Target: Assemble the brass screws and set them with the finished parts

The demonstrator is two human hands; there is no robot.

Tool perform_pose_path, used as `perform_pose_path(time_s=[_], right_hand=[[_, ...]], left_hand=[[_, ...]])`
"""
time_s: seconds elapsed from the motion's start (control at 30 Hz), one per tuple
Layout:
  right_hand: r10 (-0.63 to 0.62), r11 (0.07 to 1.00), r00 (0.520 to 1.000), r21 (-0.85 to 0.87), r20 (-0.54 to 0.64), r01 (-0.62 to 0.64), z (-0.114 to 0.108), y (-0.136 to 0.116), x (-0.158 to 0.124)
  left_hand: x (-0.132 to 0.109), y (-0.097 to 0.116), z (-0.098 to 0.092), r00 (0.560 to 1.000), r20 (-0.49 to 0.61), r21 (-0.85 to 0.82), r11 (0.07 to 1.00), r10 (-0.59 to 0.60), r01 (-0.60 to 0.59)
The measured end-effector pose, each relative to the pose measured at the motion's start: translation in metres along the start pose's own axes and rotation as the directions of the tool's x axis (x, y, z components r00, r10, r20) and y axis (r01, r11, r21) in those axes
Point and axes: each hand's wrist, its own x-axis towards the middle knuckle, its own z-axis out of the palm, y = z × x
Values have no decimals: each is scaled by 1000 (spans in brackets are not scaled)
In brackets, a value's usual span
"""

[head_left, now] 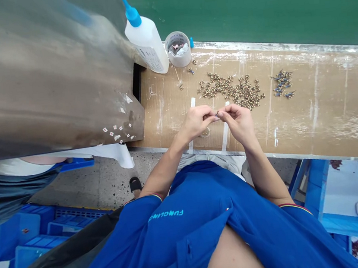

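Note:
Both my hands meet fingertip to fingertip over the cardboard-covered bench (315, 126), near its front edge. My left hand (198, 120) is pinched at a tiny dark part (217, 114). Pressed to the same part from the other side is my right hand (238, 122), also pinched. The part's details are hidden by the fingers. Just beyond lies a spread-out heap of small brass-coloured metal pieces (246, 93). Farther right sits a smaller cluster of pieces with dark bluish ends (283, 83).
At the back left stand a white bottle with a blue nozzle (148, 44) and a tape roll (179, 60) holding scraps. A metal surface (45, 81) fills the left. Green surface (248, 8) lies beyond. Blue bins (353, 199) are below right; another person's clothing (12, 189) shows left.

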Motion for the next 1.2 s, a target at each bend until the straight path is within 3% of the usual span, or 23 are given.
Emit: perform_pose_path(time_s=[0.2, 0.4, 0.73, 0.9, 1.2], right_hand=[[-23, 999, 1000, 27, -3, 23, -1, 1, -3], [-39, 997, 999, -66, 14, 40, -3, -1, -2], [-180, 936, 984, -306, 12, 175, 6, -6, -15], [-168, 951, 986, -261, 10, 165, 4, -1, -14], [-79, 995, 988, -65, -133, 71, 6, -1, -13]], left_hand=[[0, 2, -4, 999, -32, 51, 998, 42, -40], [1, 5, -7, 996, 2, 162, 982, 93, -92], [-1, 14, -11, 995, 90, 69, 997, -40, 33], [-2, 15, -7, 995, 64, 14, 997, -71, 70], [-5, 13, -6, 997, -40, -151, 987, -71, 64]])
